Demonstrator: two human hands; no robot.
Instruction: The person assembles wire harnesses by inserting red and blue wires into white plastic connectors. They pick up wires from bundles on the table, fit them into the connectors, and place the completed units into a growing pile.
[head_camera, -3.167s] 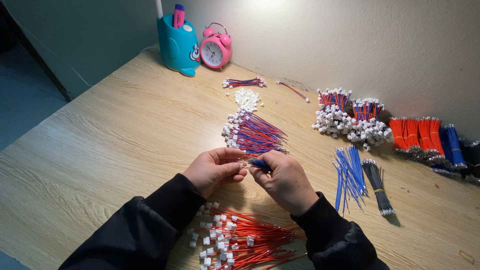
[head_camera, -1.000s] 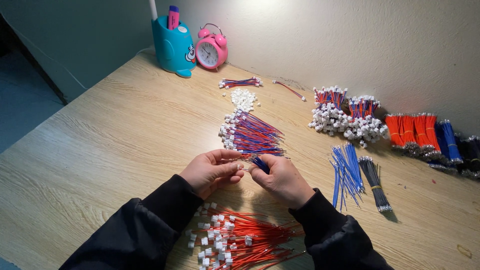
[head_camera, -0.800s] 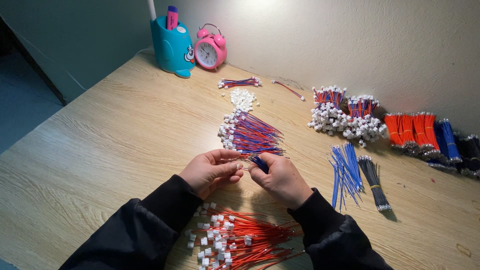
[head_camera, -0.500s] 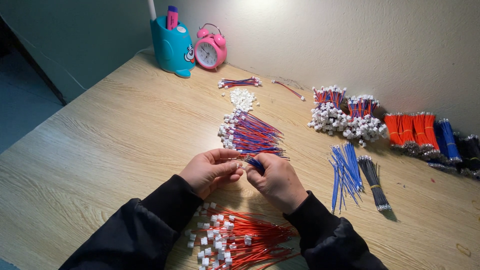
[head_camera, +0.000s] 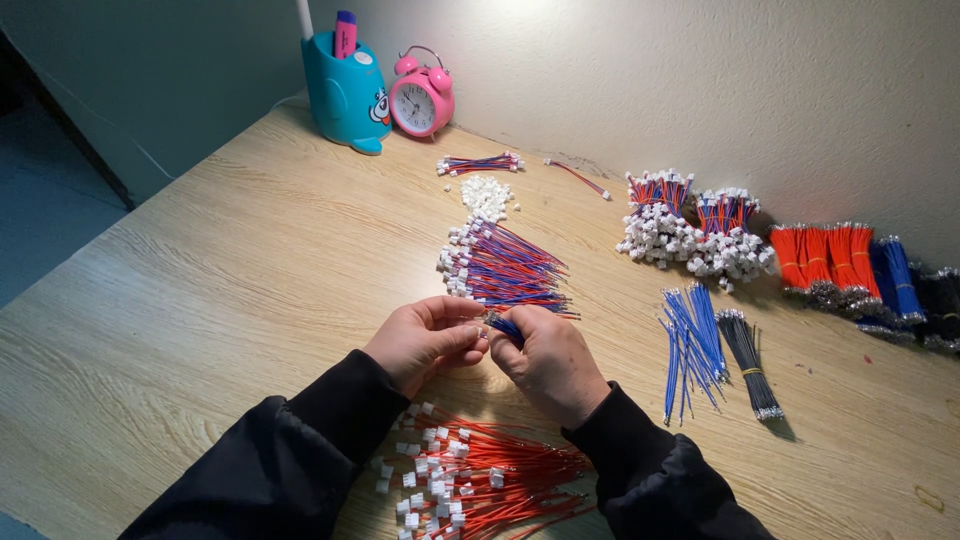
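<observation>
Evidently mid-assembly: right hand (head_camera: 548, 355) pinches a blue wire (head_camera: 505, 327), left hand (head_camera: 425, 338) pinches what seems a small white connector (head_camera: 481, 334) at fingertips, the two meeting just above the table (head_camera: 200, 300). Finished red-blue leads (head_camera: 505, 268) lie at 12 o'clock; red leads (head_camera: 480, 475) at 6. Next likely calls for seating the wire tip squarely.

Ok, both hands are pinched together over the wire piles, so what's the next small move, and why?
Probably seat the blue wire into the small white connector. The left hand pinches the connector, the right hand holds the wire's end against it, and finished pieces lie just beyond.
</observation>
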